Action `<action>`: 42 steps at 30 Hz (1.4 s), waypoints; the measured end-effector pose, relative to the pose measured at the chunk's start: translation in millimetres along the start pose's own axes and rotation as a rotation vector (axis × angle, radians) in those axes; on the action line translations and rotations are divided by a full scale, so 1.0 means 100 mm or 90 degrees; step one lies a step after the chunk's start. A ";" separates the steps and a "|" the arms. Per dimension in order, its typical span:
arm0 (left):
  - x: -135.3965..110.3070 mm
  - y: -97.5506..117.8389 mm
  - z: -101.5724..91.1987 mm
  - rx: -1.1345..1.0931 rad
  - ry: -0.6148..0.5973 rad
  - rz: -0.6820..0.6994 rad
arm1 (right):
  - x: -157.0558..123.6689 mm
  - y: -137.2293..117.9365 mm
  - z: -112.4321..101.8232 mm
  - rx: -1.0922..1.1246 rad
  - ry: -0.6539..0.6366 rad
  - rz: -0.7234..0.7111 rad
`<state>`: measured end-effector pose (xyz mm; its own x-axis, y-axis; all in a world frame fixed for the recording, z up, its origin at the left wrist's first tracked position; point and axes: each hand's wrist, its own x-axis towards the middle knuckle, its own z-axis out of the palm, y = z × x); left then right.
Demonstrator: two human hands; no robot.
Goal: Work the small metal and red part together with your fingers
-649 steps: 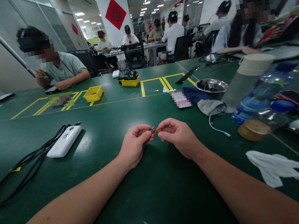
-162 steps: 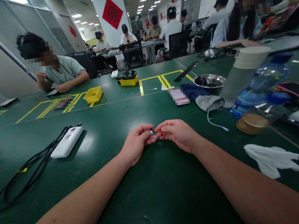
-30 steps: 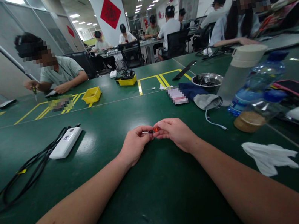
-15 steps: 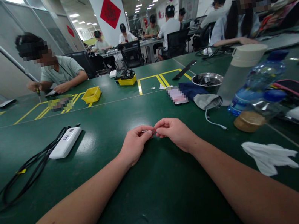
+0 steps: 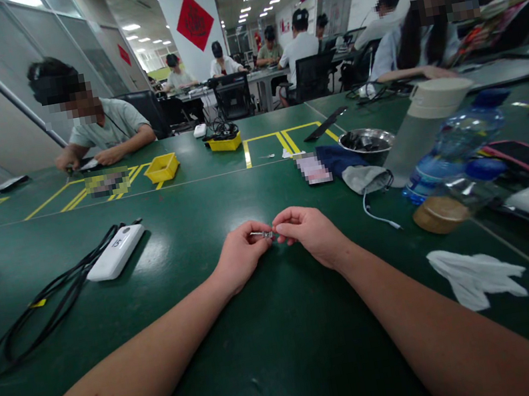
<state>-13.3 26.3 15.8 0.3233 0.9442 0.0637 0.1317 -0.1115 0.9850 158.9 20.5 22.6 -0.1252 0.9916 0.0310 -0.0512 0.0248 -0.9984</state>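
Observation:
Both my forearms reach over the green table (image 5: 281,357), and the hands meet at its middle. My left hand (image 5: 240,256) is closed, its fingertips pinching a small silvery metal part (image 5: 261,234). My right hand (image 5: 307,234) is closed too, thumb and forefinger pinched on the other end of that same small part. The piece is too tiny to name; no orange shows on it now.
A white power bank (image 5: 114,251) with black cables (image 5: 39,306) lies left. Right stand a steel bowl (image 5: 366,140), a tumbler (image 5: 423,131), water bottles (image 5: 459,148), a cloth pouch (image 5: 367,178) and a white glove (image 5: 478,275). Yellow trays (image 5: 164,167) and seated people lie beyond.
The orange bit seen between my fingertips a second ago is now hidden; only the silvery part shows. My hands stay together in place. The person at far left lowered a hand to the table.

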 end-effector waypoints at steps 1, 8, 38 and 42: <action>0.00 0.00 0.00 0.003 -0.002 0.005 | 0.00 0.00 0.00 0.000 0.002 0.001; 0.01 0.00 0.02 0.014 -0.007 0.013 | 0.02 0.07 -0.02 0.010 0.008 -0.038; 0.00 0.01 0.02 -0.001 0.014 0.012 | 0.02 0.07 -0.02 -0.149 -0.026 -0.112; 0.00 0.02 0.01 -0.024 0.012 0.006 | 0.01 0.06 -0.02 -0.153 -0.023 -0.110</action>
<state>-11.8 25.7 17.5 0.3059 0.9490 0.0760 0.0928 -0.1092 0.9897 160.5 22.0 16.9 -0.1709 0.9650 0.1991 0.1602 0.2266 -0.9607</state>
